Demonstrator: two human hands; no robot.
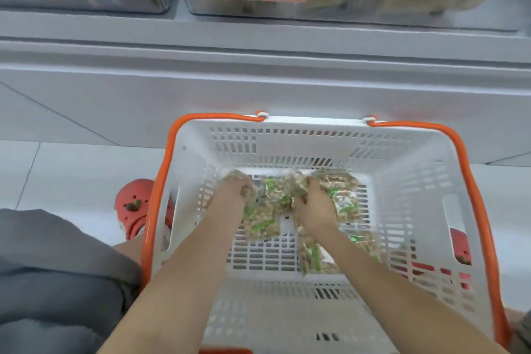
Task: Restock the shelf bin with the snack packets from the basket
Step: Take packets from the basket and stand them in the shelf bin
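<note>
Both hands are down in the white basket at lower centre, gathering snack packets. Left hand fingers curl onto one packet, right hand fingers clamp another. Next comes the lift to the shelf bin, upper right.

The pale tiled floor carried a white slotted basket with orange handles, standing at six o'clock. A red clog rested on the tiles just beside the basket, at its nine o'clock side. At twelve o'clock the grey shelf bore clear bins, blurred.
</note>
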